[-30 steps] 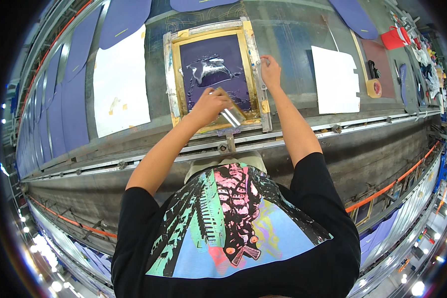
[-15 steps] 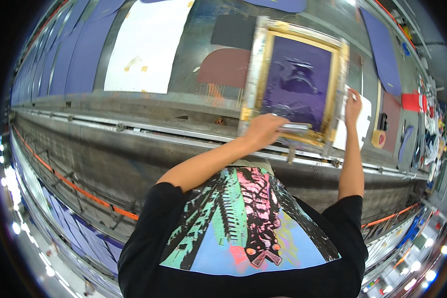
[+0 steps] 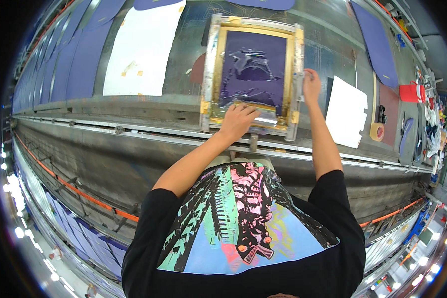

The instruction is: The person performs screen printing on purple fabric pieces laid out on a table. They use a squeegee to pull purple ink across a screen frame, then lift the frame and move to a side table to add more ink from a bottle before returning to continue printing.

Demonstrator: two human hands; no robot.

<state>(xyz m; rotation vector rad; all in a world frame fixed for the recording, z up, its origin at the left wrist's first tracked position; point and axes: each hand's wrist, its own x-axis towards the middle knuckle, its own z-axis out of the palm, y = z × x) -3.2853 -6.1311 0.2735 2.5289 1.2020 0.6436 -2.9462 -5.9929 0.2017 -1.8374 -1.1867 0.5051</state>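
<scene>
A screen-printing frame [image 3: 210,64] with a taped rim rests on the long table in front of me. Its mesh [image 3: 278,59] looks dark purple, with wet, glossy ink [image 3: 253,60] smeared in the middle and along the near end. My left hand [image 3: 237,121] is closed around a squeegee [image 3: 268,118] lying across the near end of the mesh, inside the rim. At the frame's outer right side, my right hand [image 3: 311,87] has its fingers curled onto the edge.
A white sheet [image 3: 141,54] lies left of the frame, beyond it purple panels [image 3: 59,64]. To the right are a notched white card [image 3: 346,113], a tape roll [image 3: 377,131], a purple panel [image 3: 377,47] and a red container [image 3: 411,93]. A metal rail [image 3: 179,128] runs along the near edge.
The frame has shifted left along the table, covering most of the brown and black pieces and uncovering the white card. Both hands moved left with it, the squeegee still in my left hand.
</scene>
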